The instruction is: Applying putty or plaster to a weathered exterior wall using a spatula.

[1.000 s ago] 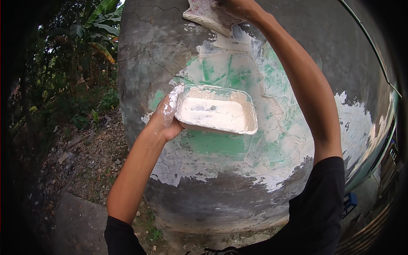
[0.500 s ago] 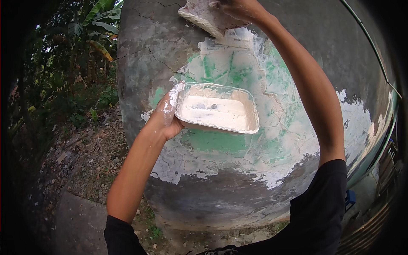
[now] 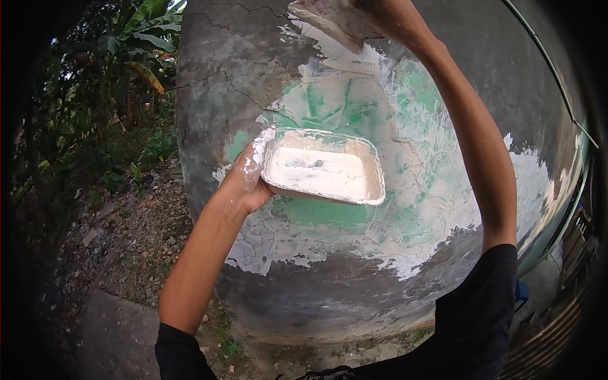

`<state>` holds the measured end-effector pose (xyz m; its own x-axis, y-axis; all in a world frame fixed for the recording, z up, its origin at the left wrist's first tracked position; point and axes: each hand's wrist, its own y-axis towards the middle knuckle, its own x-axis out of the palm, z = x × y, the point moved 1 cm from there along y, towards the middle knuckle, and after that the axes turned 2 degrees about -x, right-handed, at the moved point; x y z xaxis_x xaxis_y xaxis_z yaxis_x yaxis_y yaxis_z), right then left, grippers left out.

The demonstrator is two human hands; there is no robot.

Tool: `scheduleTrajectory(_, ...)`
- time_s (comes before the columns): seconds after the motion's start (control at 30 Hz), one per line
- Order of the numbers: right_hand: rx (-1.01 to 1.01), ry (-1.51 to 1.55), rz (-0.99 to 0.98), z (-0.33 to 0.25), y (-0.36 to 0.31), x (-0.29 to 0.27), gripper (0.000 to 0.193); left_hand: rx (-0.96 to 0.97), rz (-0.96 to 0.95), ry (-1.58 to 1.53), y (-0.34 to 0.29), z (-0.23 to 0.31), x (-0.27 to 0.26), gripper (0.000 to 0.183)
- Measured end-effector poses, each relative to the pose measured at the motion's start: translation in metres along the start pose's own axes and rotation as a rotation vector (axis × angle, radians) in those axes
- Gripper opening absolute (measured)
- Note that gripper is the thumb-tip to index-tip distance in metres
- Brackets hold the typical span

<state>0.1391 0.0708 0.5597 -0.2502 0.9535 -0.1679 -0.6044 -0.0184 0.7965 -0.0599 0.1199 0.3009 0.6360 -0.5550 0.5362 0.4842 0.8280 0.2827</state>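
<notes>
My left hand, smeared with white, grips the left end of a clear rectangular plastic tub. White putty coats the tub's floor and sides. Up at the top edge of the picture, my right hand is closed on a wide, flat putty scraper caked with pale putty. The scraper lies against the wall, and part of it and the fingers is cut off or hidden. Below its edge, a patch of white putty spreads over the grey surface and older green paint.
Cracks run through the grey wall at the upper left. A thin pipe goes down the wall at the right. Rubble ground and plants lie to the left, with a concrete slab below. Something blue stands at the lower right.
My right hand and the scraper have moved right and slightly up along the wall. A fresh white streak shows where the scraper was. The tub has sunk slightly.
</notes>
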Motion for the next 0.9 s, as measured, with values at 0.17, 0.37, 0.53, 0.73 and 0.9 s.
scheduleTrajectory(0.17,-0.188,-0.033,-0.366,-0.015,-0.035,0.021,0.030,-0.019,-0.002,-0.018,0.000,0.000,-0.004,0.044)
scheduleTrajectory(0.37,-0.226,-0.280,-0.352,-0.001,-0.037,0.031,0.034,-0.016,0.000,-0.005,0.005,-0.006,0.003,0.044)
scheduleTrajectory(0.53,-0.285,-0.243,-0.318,-0.017,0.006,0.007,0.020,-0.022,0.011,-0.006,0.005,-0.005,0.003,0.044)
scheduleTrajectory(0.73,-0.292,-0.272,-0.120,0.013,0.035,-0.001,0.028,-0.015,-0.001,-0.002,0.004,-0.007,0.007,0.048)
scheduleTrajectory(0.9,-0.040,0.310,-0.050,0.035,0.038,-0.007,0.027,0.008,0.021,-0.001,0.001,-0.003,0.003,0.048)
